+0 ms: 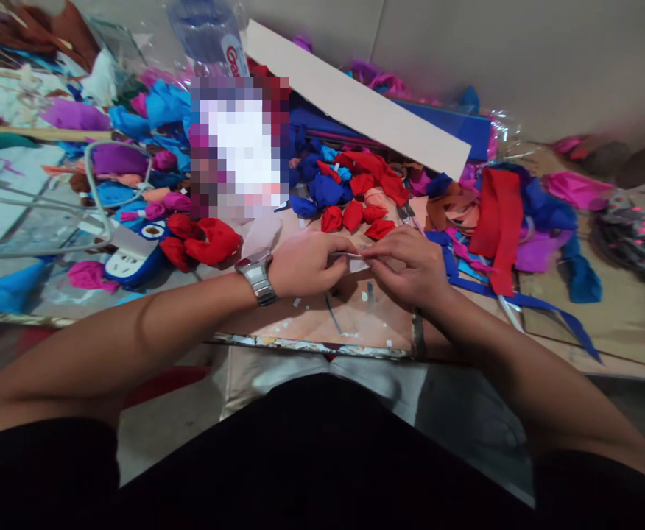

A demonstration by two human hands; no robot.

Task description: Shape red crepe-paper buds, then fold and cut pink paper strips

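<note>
My left hand (305, 263) and my right hand (408, 269) meet over a brown work board (311, 324), fingertips pinched together on a small pale strip (356, 259) of paper or tape. A metal watch (256, 278) sits on my left wrist. Just beyond my hands lie several small red crumpled paper pieces (353, 215), with blue ones (325, 190) behind them. A bigger red crumpled bunch (206, 241) lies to the left of my left hand.
A long white card strip (356, 103) leans across the back. Red and blue paper strips (496, 221) lie right. A wire frame (51, 213) and a blue-white object (132, 258) sit left. A plastic bottle (206, 33) stands behind a blurred patch.
</note>
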